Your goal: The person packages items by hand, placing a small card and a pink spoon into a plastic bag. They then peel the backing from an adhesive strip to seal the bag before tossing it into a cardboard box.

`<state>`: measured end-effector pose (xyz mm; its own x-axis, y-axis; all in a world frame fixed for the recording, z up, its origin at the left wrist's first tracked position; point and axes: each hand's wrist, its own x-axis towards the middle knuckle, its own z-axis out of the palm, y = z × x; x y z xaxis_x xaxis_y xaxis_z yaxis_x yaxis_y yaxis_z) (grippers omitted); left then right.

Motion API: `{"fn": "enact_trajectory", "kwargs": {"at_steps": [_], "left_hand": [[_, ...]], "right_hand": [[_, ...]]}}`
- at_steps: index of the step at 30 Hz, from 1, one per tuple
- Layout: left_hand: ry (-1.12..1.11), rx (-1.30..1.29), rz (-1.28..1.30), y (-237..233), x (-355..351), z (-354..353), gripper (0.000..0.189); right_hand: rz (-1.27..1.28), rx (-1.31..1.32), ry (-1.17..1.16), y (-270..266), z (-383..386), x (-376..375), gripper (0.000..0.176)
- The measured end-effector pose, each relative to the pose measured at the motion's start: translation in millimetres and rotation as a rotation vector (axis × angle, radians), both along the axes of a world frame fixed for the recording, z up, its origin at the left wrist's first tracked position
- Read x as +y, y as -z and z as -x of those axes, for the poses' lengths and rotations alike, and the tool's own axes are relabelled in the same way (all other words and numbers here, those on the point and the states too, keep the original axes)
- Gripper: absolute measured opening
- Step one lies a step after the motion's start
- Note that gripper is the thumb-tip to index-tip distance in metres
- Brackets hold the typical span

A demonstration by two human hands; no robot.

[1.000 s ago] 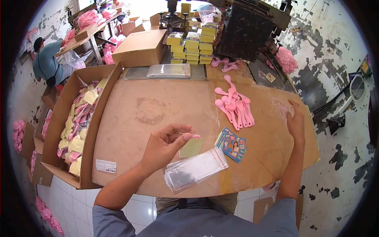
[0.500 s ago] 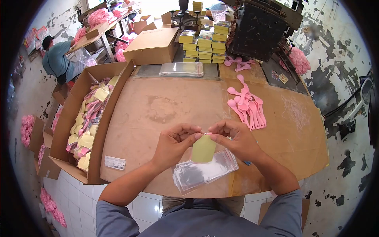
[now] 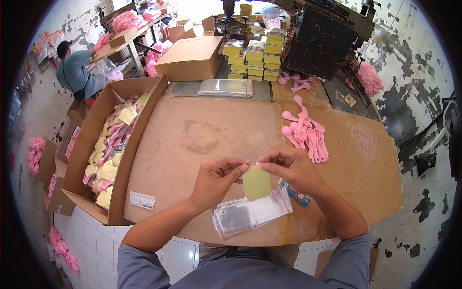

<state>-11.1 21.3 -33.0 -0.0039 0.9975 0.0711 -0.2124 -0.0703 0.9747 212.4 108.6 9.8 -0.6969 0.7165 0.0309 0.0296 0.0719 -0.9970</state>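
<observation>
My left hand point(image 3: 222, 177) and my right hand point(image 3: 285, 166) meet above the table's front part, both with thumb and fingers pinched at the top edge of a pale yellow card point(image 3: 257, 184). The card hangs down between them. Something thin and whitish shows at the fingertips, too small to name. Below the card lies a loose stack of clear plastic bags point(image 3: 252, 212). Partly under my right forearm are several printed blue cards point(image 3: 301, 197). Pink plastic measuring spoons point(image 3: 308, 132) lie in a pile beyond my right hand.
An open carton point(image 3: 126, 192) of bagged pink spoons with yellow cards stands left. At the back are a closed cardboard box point(image 3: 187, 58), more clear bags point(image 3: 226, 87), stacked yellow cards point(image 3: 255, 60) and a dark machine point(image 3: 313, 43). Another person point(image 3: 77, 72) sits at the far left.
The view has shifted slightly. Both hands still pinch the yellow card's top, and more of the blue printed cards shows beside my right forearm.
</observation>
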Motion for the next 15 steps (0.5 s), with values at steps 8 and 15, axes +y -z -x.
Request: {"fn": "enact_trajectory", "kwargs": {"at_steps": [8, 15], "left_hand": [[-0.005, 0.113, -0.067, 3.6, 3.9, 6.9, 0.016], [0.033, 0.176, -0.097, 4.3, 5.9, 10.3, 0.019]], "right_hand": [[0.087, 0.032, -0.054, 8.9, -7.3, 9.9, 0.015], [0.089, 0.058, -0.046, 21.9, -13.9, 16.1, 0.014]]}}
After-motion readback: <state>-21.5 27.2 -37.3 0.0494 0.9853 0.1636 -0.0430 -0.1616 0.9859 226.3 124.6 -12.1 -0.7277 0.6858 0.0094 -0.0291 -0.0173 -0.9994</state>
